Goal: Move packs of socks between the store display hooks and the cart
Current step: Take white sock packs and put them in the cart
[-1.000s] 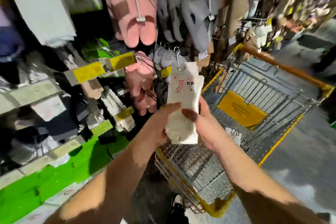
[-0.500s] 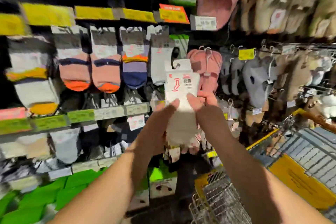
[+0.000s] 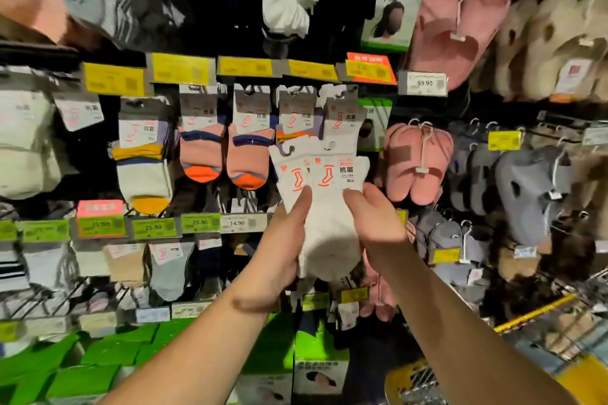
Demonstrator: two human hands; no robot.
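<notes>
Filling the upper view, the dark store display wall (image 3: pixel 227 29) carries rows of hanging goods under yellow price strips: pink-and-orange ankle sock packs (image 3: pixel 202 148) at centre, pink fluffy slippers (image 3: pixel 418 161) and grey fluffy slippers (image 3: pixel 526 194) to the right. Green boxes (image 3: pixel 108 362) line the bottom shelf.

At the lower right corner only part of the metal wire shopping cart with yellow trim (image 3: pixel 559 332) shows; its basket is mostly out of frame, so its contents cannot be told.

In front of the hooks, two white sock packs with red sock logos on their card headers (image 3: pixel 324 194) are held fanned, one overlapping the other, each with a small hanger hook at the top. The left hand (image 3: pixel 279 260) grips the packs from below and behind, thumb pressed on the front. The right hand (image 3: pixel 375 220) pinches their right edge, thumb on the front face.

Judgement: the packs are raised to a row of matching white sock packs on the display hook (image 3: pixel 340 115), so the step in hand appears to be returning them to the display. The next move calls for separating or aligning the two hanger hooks and threading them onto the peg without dislodging the packs already hanging there.
</notes>
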